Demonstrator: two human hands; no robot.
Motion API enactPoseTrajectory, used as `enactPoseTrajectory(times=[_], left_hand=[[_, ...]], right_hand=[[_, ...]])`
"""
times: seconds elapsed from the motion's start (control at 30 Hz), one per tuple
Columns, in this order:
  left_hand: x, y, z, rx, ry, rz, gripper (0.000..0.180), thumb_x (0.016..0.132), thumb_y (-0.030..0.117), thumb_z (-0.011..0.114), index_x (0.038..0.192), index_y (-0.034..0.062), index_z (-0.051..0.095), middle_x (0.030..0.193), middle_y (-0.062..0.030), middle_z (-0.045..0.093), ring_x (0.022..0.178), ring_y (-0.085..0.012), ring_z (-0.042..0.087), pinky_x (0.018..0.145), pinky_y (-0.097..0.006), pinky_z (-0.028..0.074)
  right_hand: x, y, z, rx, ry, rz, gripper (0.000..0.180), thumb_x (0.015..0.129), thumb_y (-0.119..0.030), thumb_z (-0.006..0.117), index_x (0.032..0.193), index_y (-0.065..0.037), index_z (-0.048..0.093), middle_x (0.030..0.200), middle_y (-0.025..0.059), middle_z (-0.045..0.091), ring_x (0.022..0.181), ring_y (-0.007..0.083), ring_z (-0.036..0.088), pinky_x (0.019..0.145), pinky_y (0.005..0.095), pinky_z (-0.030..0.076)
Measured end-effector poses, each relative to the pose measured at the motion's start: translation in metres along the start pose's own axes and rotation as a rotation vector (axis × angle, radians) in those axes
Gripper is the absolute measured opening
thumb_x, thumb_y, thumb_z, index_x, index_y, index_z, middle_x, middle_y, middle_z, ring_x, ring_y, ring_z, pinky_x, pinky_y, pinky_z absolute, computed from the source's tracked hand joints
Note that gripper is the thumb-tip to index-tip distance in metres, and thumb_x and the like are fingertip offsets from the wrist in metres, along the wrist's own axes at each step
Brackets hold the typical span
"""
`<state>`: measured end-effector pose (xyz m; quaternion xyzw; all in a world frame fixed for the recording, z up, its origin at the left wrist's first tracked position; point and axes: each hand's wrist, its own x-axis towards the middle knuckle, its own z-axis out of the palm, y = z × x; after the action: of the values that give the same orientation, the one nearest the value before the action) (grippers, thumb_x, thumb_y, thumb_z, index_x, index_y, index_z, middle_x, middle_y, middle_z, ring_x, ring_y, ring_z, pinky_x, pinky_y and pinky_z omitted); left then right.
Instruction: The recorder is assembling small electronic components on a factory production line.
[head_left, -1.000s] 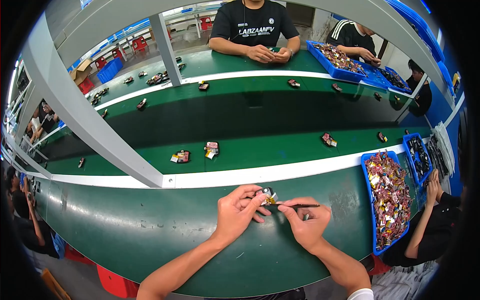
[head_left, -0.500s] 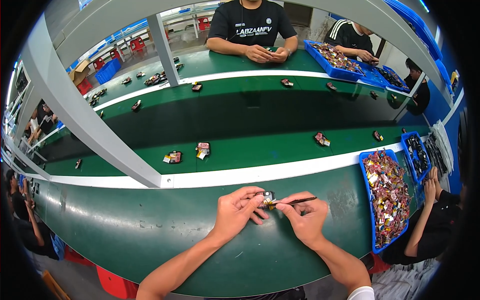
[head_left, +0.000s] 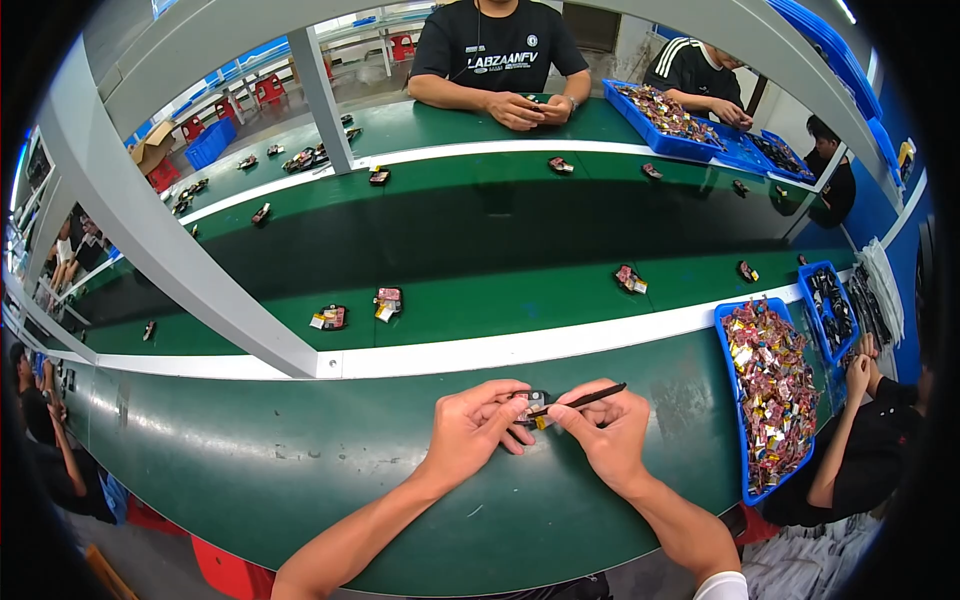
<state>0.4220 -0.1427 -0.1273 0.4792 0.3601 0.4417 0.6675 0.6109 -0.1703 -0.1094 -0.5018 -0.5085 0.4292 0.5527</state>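
My left hand [head_left: 480, 428] is closed around a small black plastic case [head_left: 538, 399], holding it above the green worktop with its thumb and fingers. Light-coloured parts and a bit of yellow show in the case. From the right, my right hand [head_left: 607, 430] pinches slim dark tweezers [head_left: 596, 395]. Their lower tip reaches the case; exact contact there is too small to make out. Fingers cover part of the case.
A blue tray [head_left: 747, 478] heaped with small circuit boards stands right of my hands, beside a smaller blue tray [head_left: 823, 271] of black parts. Beyond a white rail [head_left: 480, 352], a green conveyor belt [head_left: 500, 312] carries several assemblies. A grey post [head_left: 190, 225] rises at left. Co-workers sit around.
Assemblies on the conveyor belt have shifted left. The tweezers have turned in my right hand and show a broader side. My left hand still holds the case.
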Motion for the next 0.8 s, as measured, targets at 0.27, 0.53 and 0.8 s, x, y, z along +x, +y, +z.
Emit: enactPoseTrajectory(times=[0.27, 0.53, 0.8], left_hand=[[-0.0009, 0.0013, 0.0004, -0.002, 0.033, 0.03, 0.026, 0.101, 0.007, 0.06, 0.121, -0.0098, 0.062, 0.094, -0.0168, 0.073, 0.075, -0.0205, 0.074, 0.058, -0.029, 0.063], [-0.0006, 0.0006, -0.0003, -0.014, 0.037, 0.044, 0.025, 0.101, 0.007, 0.06, 0.12, -0.0096, 0.063, 0.094, -0.0169, 0.072, 0.076, -0.021, 0.074, 0.059, -0.03, 0.063], [-0.0014, -0.0031, 0.0, -0.002, 0.052, 0.051, 0.024, 0.101, 0.007, 0.06, 0.118, -0.0098, 0.063, 0.092, -0.0166, 0.072, 0.073, -0.02, 0.074, 0.058, -0.028, 0.062]], right_hand=[[-0.0028, -0.0048, 0.0031, -0.024, 0.002, 0.004, 0.009, 0.086, 0.005, 0.076, 0.091, 0.003, 0.069, 0.069, -0.0026, 0.062, 0.054, -0.0029, 0.045, 0.047, 0.0168, 0.029], [-0.0041, -0.0045, 0.0035, -0.063, 0.009, -0.036, 0.01, 0.085, 0.005, 0.077, 0.09, 0.002, 0.069, 0.068, -0.0031, 0.062, 0.053, -0.0034, 0.045, 0.045, 0.0167, 0.028], [-0.0043, -0.0083, 0.0005, -0.202, -0.021, -0.1, 0.011, 0.083, 0.002, 0.08, 0.089, 0.001, 0.07, 0.065, -0.0028, 0.062, 0.05, -0.0029, 0.044, 0.045, 0.0172, 0.028]])
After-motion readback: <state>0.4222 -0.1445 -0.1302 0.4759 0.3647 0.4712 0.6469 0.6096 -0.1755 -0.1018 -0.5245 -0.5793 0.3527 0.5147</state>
